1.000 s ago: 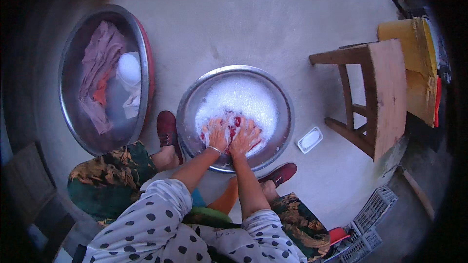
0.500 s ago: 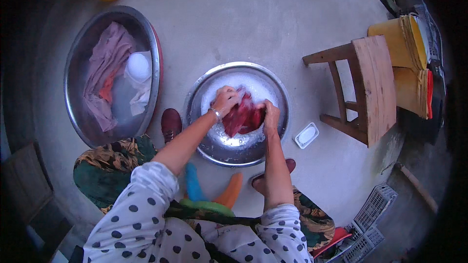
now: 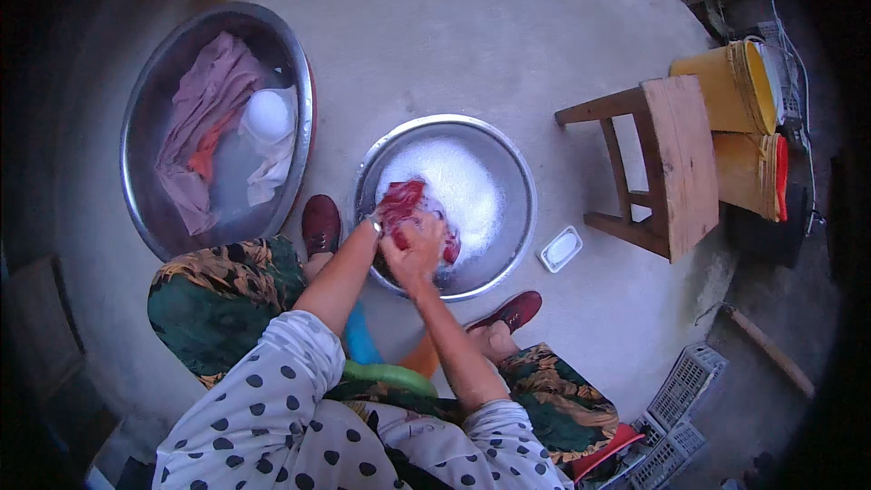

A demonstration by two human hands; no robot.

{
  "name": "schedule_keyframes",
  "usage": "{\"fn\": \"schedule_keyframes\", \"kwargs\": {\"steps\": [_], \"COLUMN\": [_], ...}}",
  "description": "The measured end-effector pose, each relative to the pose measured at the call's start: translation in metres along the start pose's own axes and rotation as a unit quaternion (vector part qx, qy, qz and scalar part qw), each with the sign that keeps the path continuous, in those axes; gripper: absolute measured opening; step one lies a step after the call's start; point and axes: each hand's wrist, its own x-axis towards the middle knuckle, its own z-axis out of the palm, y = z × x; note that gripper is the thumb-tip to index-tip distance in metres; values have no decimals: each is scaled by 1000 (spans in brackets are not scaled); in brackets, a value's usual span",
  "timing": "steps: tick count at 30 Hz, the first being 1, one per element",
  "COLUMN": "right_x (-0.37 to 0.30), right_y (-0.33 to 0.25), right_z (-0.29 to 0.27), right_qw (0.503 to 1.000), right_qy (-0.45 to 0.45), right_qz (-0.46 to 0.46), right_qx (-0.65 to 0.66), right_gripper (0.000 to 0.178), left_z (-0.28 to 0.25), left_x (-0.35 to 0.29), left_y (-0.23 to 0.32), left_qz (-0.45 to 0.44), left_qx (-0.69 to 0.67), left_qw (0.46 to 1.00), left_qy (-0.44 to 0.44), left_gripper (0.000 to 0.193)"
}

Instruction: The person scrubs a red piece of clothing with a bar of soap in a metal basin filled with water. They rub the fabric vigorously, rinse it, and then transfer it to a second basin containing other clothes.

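A soapy red cloth [image 3: 401, 202] is bunched up at the left side of a round metal basin [image 3: 519, 265] on the floor. My left hand [image 3: 382, 225], with a bracelet at its wrist, is at the cloth's left end; its fingers are mostly covered by cloth and foam. Across the lower part of the bundle lies my right hand [image 3: 415, 252], its fingers curled and pressed on the fabric. White suds [image 3: 458, 177] spread over the water in the basin's middle and right.
At the left stands a large oval metal tub [image 3: 136, 186] with a mauve garment [image 3: 210, 82] and white pieces. A small white dish [image 3: 561, 249] lies right of the basin. Farther right are a wooden stool [image 3: 680, 163], yellow buckets [image 3: 726, 91] and grey crates [image 3: 687, 386].
Both hands have come together at the basin's left side, bringing the red cloth with them from the middle. My right hand has crossed leftward, and the suds now show in the middle.
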Motion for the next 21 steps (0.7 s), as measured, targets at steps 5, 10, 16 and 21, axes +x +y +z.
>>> {"fn": "schedule_keyframes", "kwargs": {"steps": [5, 10, 16, 21], "right_x": [0, 42, 53, 55], "right_y": [20, 118, 188, 168], "right_z": [31, 20, -28, -3], "right_qw": [990, 962, 959, 957], "right_qy": [120, 143, -105, 94], "right_qz": [25, 218, 255, 179], "right_qx": [-67, -75, -60, -209], "right_gripper": [18, 19, 26, 59], "left_z": [-12, 110, 62, 58], "left_x": [16, 40, 16, 9], "left_y": [-17, -73, -42, -41], "left_qz": [115, 210, -17, 162], "left_qx": [376, 378, 844, 794], "left_qw": [910, 821, 389, 260], "left_qy": [130, 373, 369, 525], "left_gripper": [28, 23, 36, 60]}}
